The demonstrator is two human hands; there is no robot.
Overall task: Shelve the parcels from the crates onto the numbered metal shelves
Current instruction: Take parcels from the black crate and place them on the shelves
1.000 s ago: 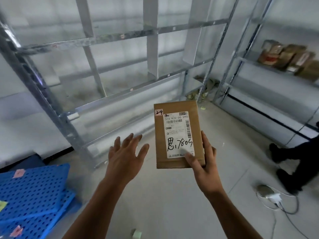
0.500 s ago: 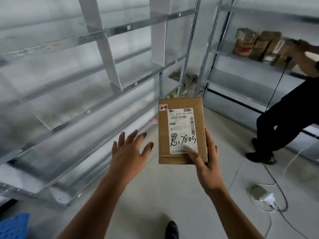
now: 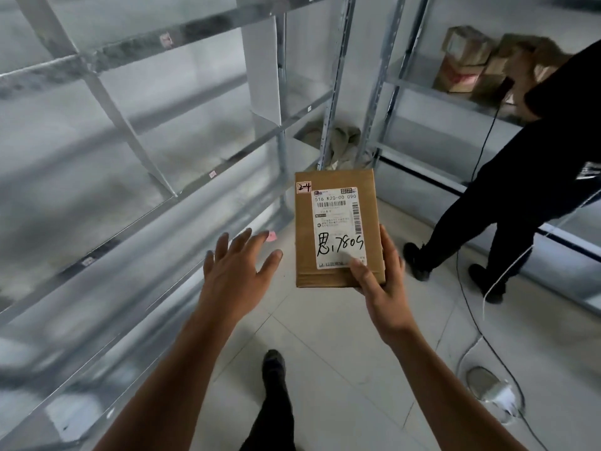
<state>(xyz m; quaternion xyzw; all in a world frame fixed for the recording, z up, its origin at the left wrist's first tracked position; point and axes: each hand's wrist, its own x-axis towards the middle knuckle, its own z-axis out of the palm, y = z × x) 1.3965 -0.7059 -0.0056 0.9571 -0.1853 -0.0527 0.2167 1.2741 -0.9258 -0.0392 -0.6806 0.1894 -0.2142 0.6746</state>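
Note:
A flat brown cardboard parcel [image 3: 335,203] with a white shipping label and a small "2-4" tag is held up at the centre of the view. My right hand [image 3: 379,288] grips its lower right corner, thumb on the label. My left hand [image 3: 235,271] hovers just left of the parcel with fingers spread, holding nothing. Bare metal shelves [image 3: 156,151] run along the left. A second metal shelf unit [image 3: 419,89] stands at the back right and bears several brown parcels [image 3: 468,60].
Another person in black [image 3: 533,190] stands at the right shelf unit, reaching to its parcels. A cable [image 3: 468,307] trails over the tiled floor to a floor socket [image 3: 487,388]. Crumpled packaging [image 3: 341,141] lies in the far corner. My own shoe [image 3: 273,362] shows below.
The view has swung right and forward along the left shelves; the blue crates have left the frame. The other person has come closer into view. Both hands keep their pose with the parcel.

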